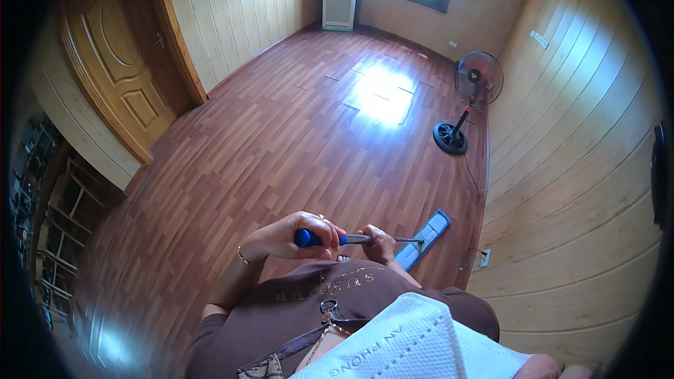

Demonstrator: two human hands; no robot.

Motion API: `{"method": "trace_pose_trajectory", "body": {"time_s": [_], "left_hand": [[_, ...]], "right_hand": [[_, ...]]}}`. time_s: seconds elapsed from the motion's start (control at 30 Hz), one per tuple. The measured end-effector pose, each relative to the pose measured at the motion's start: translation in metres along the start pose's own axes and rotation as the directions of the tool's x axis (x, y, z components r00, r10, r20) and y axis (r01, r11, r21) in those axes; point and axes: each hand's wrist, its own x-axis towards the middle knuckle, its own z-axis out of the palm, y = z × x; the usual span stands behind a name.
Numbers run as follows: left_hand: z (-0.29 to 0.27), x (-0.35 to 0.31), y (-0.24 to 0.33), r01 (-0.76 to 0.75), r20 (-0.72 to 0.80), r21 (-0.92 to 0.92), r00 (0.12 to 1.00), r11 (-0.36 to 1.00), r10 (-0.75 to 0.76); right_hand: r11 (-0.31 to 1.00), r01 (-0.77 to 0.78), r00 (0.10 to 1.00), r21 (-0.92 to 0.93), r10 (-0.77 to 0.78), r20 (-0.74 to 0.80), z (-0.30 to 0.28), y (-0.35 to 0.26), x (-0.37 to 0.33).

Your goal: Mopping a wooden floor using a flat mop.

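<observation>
Flat mop [434, 227] rests its blue head on the wooden floor [246, 147] near the right wall [562, 189]; left hand [293, 225] and right hand [380, 245] curl closed round its handle [357, 239]. Wiping seems underway; what's left is unclear.

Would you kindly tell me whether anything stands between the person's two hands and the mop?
Nothing visible does: the left hand grips the mop's blue handle end, and the right hand holds the shaft. The standing fan is farther ahead, apart from the mop head.
</observation>
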Motion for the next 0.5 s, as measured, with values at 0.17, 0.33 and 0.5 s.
{"method": "trace_pose_trajectory", "body": {"time_s": [0.17, 0.33, 0.5], "left_hand": [[-0.018, 0.029, -0.029, 0.010, -0.094, 0.052, 0.996, 0.999, -0.005], [-0.023, 0.056, -0.052, 0.084, -0.245, 0.160, 0.969, 0.984, -0.043], [-0.028, 0.057, -0.073, 0.138, -0.327, 0.306, 0.945, 0.942, -0.032]], "right_hand": [[0.985, 0.163, 0.986, 0.056, -0.164, 0.014, 0.010, 0.045, 0.070], [0.955, 0.249, 0.950, 0.163, -0.274, 0.149, 0.011, 0.067, 0.147], [0.867, 0.384, 0.870, 0.318, -0.455, 0.190, 0.062, 0.084, 0.216]]}}
